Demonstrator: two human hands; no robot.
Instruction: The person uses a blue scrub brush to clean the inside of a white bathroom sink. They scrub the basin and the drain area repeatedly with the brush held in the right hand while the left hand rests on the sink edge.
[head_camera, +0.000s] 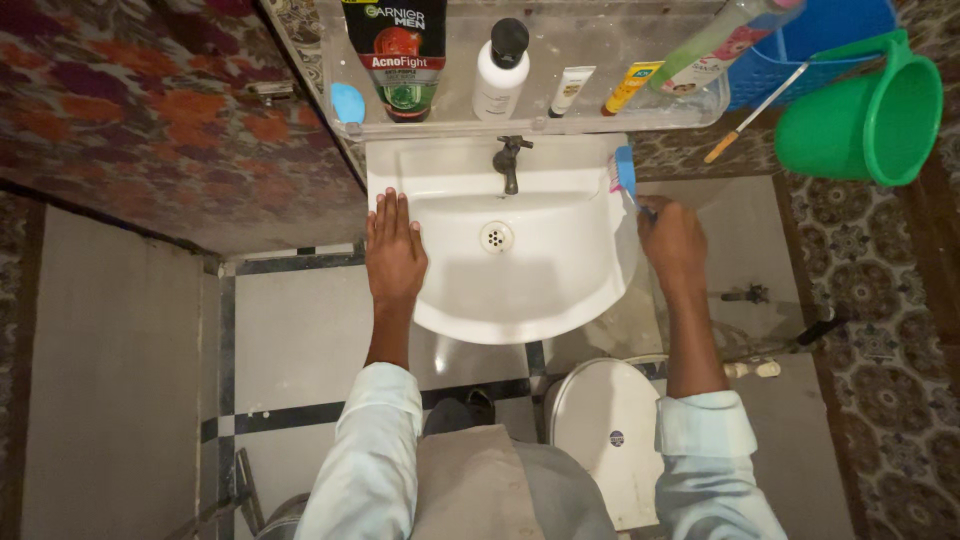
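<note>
My left hand (394, 252) lies flat, fingers together, on the left rim of a white wash basin (560, 290). At the basin's right edge my right hand (672, 238) is closed around the handle of a blue scrub brush (624, 172), whose head rests on the right rim. A dark tap (509, 160) stands at the back of the basin, and the drain (496, 236) shows in the bowl.
A clear shelf (520, 118) above the basin holds a black tube (398, 55), a white pump bottle (499, 70), small tubes and a blue soap (347, 102). A green mug (865, 112) and blue basket (815, 40) hang right. A white toilet lid (605, 430) lies below.
</note>
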